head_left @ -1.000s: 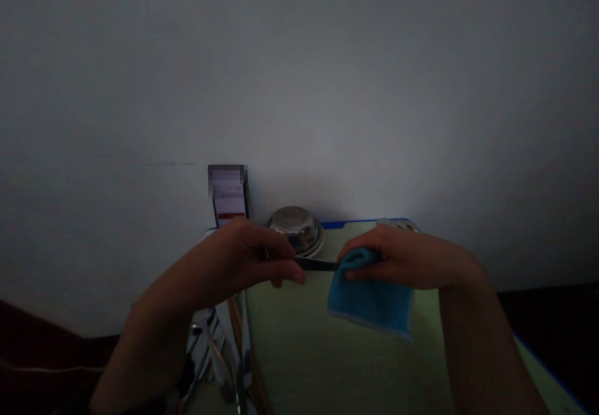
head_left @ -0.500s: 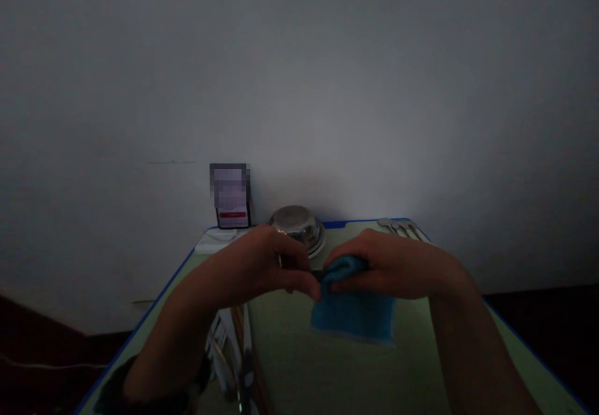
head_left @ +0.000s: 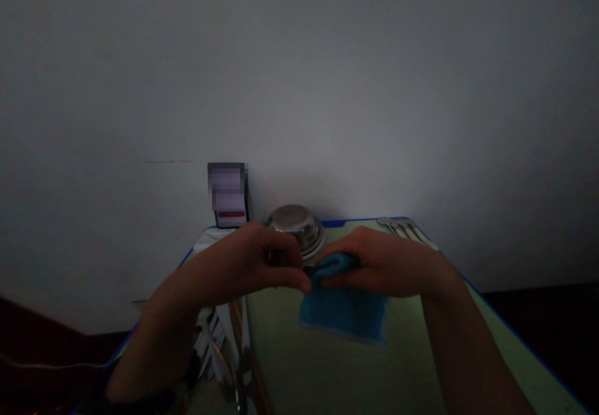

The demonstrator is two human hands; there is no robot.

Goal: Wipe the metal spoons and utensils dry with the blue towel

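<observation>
left hand partly hides metal bowl

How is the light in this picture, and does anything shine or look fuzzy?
Head view: dim overall, the wall palest around its middle, darker toward the edges; head view: soft highlights on the metal bowl, blocky pixelation over the upper part of the phone; head view: the blue cloth looks murky, its fine texture lost.

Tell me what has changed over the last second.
The right hand, gripping the blue cloth, has moved left, close to the left hand; the dark slender piece between them, plainly exposed before, is now almost hidden. No new grasp or release shows. The upturned metal bowl, the phone and the spoons at the far right stayed put.
</observation>
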